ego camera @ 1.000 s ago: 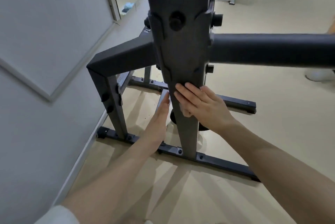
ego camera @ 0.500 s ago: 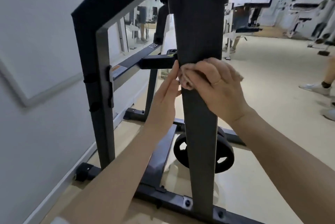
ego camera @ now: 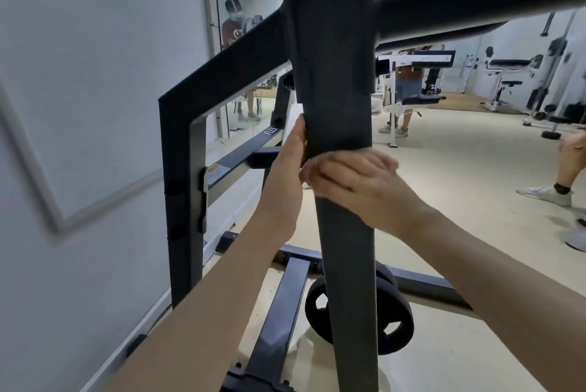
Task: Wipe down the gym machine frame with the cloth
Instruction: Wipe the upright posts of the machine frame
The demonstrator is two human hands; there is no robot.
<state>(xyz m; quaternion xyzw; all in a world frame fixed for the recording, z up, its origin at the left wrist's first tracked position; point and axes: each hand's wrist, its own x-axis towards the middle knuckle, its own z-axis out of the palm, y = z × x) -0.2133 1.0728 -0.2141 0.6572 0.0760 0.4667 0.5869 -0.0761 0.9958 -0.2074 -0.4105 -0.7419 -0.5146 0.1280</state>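
The wall (ego camera: 79, 74) fills the left side, pale, with a framed panel on it; the floor (ego camera: 459, 185) is beige and runs back to white machines (ego camera: 513, 84) at the far right; a mirror (ego camera: 244, 11) stands beyond the wall's edge. The frame (ego camera: 336, 74) rises dark through the middle as one broad post, with a thick bar (ego camera: 475, 5) running off to the right near the top and an angled side member (ego camera: 180, 169) standing near the wall; its base rails lie on the floor below. A plate (ego camera: 393, 328) leans behind the foot of the post, partly hidden by it. The right hand (ego camera: 352, 179) lies across the front of the post, fingers curled over toward the left edge, a ring on one finger; the left hand (ego camera: 288, 166) lies flat along the post's left edge, fingers straight and pointing up, touching the metal. The cloth (ego camera: 305, 185) shows only as a small pale scrap under the right hand's fingers at the post's left edge; how it is gripped cannot be told clearly. A person's leg and shoe (ego camera: 548, 195) stand at the far right.
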